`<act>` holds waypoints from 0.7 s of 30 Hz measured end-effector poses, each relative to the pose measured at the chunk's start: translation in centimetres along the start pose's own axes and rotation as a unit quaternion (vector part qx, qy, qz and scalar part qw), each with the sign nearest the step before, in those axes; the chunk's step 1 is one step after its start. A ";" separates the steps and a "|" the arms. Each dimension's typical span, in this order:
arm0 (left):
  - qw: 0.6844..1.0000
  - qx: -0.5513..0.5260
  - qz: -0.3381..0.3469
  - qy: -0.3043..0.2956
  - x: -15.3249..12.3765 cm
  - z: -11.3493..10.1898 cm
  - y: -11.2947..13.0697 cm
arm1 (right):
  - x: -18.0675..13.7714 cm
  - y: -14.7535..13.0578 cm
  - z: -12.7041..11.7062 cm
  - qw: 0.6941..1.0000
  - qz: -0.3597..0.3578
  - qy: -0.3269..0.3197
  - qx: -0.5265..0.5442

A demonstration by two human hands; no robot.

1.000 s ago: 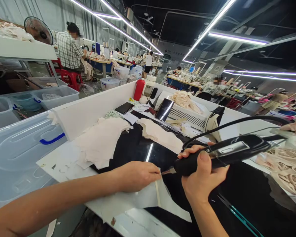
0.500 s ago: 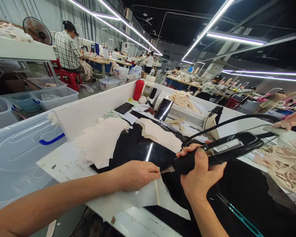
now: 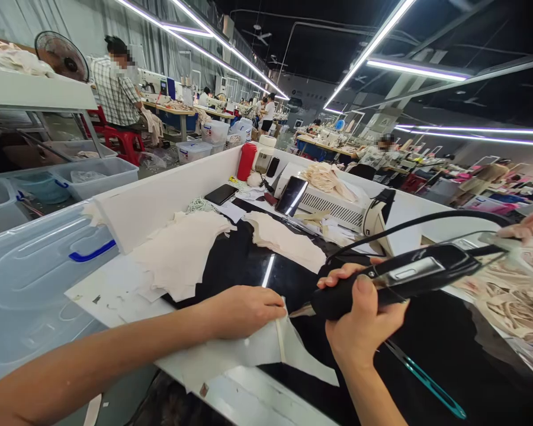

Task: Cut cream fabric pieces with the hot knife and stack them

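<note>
My left hand pinches the top edge of a thin white fabric piece at the table's front. A narrow cream strip runs down that piece. My right hand is wrapped round a black corded handheld tool. Its tapered metal tip points left, close to the fabric edge by my left fingertips; whether it touches cannot be made out. Right of my right wrist lies a teal tweezer-like tool on the black table surface.
Stacks of cream fabric pieces lie beyond my hands. A co-worker's hand reaches in at right, above piled beige straps. The tool's cable arcs behind. Phones, a red bottle and a white partition stand farther back.
The view has shifted slightly. My left hand and the fabric edge sit a little farther from the tool's tip. The co-worker's hand at the right has moved slightly. Both my grips stay the same.
</note>
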State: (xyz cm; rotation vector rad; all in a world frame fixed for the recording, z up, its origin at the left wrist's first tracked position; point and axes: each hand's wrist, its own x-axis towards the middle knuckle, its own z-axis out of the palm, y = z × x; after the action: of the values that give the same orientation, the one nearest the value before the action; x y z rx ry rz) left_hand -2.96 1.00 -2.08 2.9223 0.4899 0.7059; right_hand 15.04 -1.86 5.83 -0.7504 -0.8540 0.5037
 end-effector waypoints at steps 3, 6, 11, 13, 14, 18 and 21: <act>1.000 -0.002 0.005 0.009 -0.1 0.1 -0.2 | 0.0 0.0 0.1 1.000 0.000 -0.003 -0.007; 1.000 -0.004 0.016 0.013 -0.1 -0.1 -0.4 | 0.1 -0.4 0.1 1.000 0.007 0.005 -0.002; 0.998 0.016 0.049 0.022 0.6 -1.3 -0.1 | 0.1 -1.2 -0.3 1.000 -0.013 0.013 0.001; 0.998 0.015 0.061 0.024 1.1 -1.7 0.3 | 0.1 -1.4 -0.5 1.000 -0.013 0.012 0.001; 0.998 0.014 0.064 0.021 1.3 -1.7 0.5 | 0.1 -1.4 -0.6 1.000 -0.012 0.012 0.001; 0.999 0.015 0.047 -0.005 1.7 -1.4 1.1 | 0.0 -1.2 -0.9 1.000 -0.011 0.008 0.000; 0.999 0.021 0.026 -0.027 1.4 -1.2 1.3 | -0.1 -0.9 -1.0 1.000 -0.007 0.004 0.006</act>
State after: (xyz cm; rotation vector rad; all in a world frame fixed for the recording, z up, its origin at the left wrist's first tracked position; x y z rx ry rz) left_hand -2.01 0.25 -0.17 2.9945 0.4298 0.6285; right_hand 15.90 -2.93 6.04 -0.7354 -0.8481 0.4932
